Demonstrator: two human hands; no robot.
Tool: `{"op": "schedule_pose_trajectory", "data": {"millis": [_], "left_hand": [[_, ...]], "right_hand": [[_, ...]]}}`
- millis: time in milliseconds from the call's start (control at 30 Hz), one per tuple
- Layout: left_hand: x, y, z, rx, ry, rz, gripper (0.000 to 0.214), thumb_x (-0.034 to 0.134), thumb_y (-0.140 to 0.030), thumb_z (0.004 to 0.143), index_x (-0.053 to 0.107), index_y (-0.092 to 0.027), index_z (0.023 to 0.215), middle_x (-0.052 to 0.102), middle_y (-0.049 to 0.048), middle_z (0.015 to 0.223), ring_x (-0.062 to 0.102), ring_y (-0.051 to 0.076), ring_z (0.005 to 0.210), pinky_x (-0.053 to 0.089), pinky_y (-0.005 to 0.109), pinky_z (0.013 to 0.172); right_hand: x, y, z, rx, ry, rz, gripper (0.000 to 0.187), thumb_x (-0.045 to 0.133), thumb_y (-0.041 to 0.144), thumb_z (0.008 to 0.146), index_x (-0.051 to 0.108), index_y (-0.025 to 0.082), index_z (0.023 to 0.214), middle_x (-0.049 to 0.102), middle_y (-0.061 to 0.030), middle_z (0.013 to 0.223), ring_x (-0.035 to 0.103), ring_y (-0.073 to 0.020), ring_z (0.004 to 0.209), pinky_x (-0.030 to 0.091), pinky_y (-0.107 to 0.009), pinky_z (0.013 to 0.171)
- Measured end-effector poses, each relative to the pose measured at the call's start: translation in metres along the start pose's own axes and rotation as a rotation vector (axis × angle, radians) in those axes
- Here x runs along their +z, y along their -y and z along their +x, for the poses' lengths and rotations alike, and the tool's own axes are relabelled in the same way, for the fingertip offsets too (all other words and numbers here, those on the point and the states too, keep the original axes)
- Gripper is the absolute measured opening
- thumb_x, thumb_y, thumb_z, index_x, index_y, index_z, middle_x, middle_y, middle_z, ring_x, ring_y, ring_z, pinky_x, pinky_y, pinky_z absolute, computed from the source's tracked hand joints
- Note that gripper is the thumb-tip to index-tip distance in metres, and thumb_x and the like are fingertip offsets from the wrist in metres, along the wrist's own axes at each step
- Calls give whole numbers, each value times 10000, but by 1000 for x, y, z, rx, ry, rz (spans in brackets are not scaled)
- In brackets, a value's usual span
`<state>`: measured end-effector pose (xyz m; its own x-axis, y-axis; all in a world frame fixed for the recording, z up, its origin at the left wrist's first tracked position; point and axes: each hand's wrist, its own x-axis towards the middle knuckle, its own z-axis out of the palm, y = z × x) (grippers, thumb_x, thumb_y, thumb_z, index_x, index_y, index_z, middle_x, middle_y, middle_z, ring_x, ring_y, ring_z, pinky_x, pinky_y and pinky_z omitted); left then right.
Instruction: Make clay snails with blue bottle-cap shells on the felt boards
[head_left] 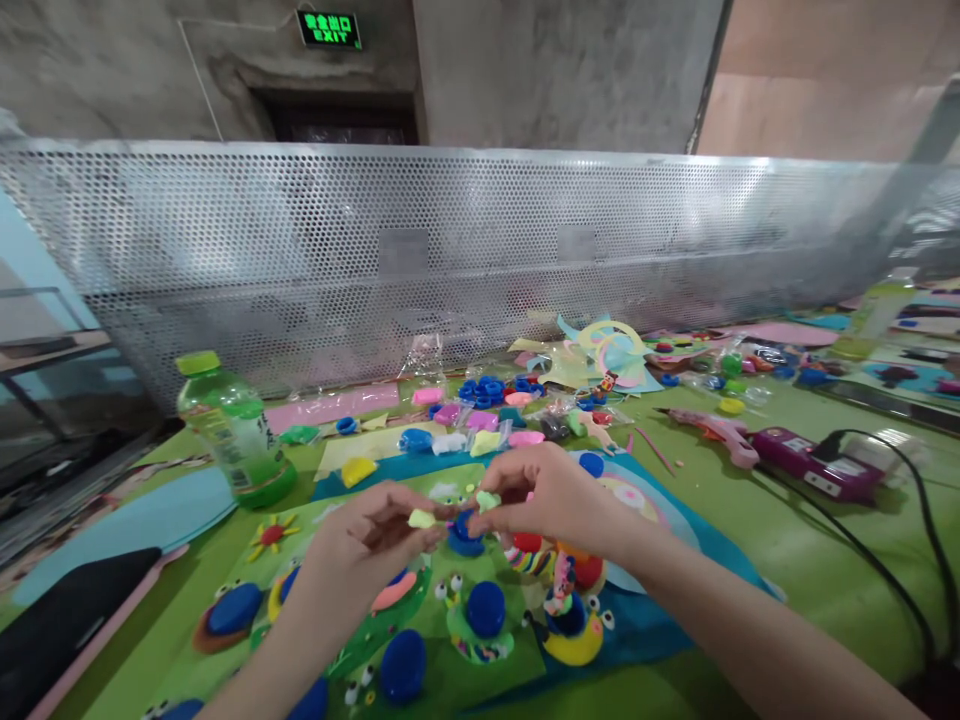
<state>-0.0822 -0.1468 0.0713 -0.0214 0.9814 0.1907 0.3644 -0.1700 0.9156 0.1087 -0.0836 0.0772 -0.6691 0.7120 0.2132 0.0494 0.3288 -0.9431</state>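
Observation:
My left hand (367, 540) pinches a small pale yellow-green piece of clay (421, 519) between thumb and fingers. My right hand (544, 492) pinches another light green bit (487, 499) right beside it. Both hands hover just above a blue bottle cap (465, 538) on a green felt sheet (442, 680). Around them on the sheet lie snail figures made of blue caps (486, 608) and coloured clay, several with googly eyes.
A green drink bottle (234, 430) stands at the left. Loose blue caps (484, 390) and clay pieces lie behind the hands. A pink glue gun (712, 430), a purple device (814, 465) and black cables (862, 560) sit to the right. A perforated metal screen (480, 250) backs the table.

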Motion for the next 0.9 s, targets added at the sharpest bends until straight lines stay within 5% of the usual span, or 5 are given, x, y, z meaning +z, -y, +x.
{"op": "schedule_pose_trajectory", "data": {"millis": [167,400,667,800,900], "left_hand": [[0,4,-2,-11,44,37,318,526,-486,778,581,-202,910,631,23,773,593,143,621,487,240,608],[-4,13,-6,61,-76,50,348,399,-522,859,523,-221,982,440,-7,695,455,139,678,400,218,586],[-20,12,3,-16,-7,147,527,520,-581,757,498,-285,1193,606,-10,1089,595,143,837,469,197,764],[-19,5,0,-113,79,196,492,589,-623,648,660,-258,971,681,6,915,637,177,717,515,228,646],[-10,-8,-13,-7,13,181,380,605,-593,619,683,-227,686,663,-2,643,576,139,501,488,208,509]], "right_hand": [[-2,1,-1,-86,-21,-171,210,664,245,734,561,145,582,488,45,487,431,-44,442,318,-162,418],[-6,2,4,-112,-104,-209,307,392,206,894,583,204,1134,584,-12,729,461,-81,532,362,-206,475],[-65,-20,-33,-138,-469,-73,326,444,376,861,588,196,1091,550,-5,682,534,-107,569,462,-251,564],[-58,-29,-78,-88,-601,46,390,538,413,783,566,210,1115,618,-89,1019,645,-175,708,545,-337,641],[-40,-27,-100,-76,-723,92,312,542,420,803,622,158,952,643,-44,665,608,-148,490,532,-285,501]]}}
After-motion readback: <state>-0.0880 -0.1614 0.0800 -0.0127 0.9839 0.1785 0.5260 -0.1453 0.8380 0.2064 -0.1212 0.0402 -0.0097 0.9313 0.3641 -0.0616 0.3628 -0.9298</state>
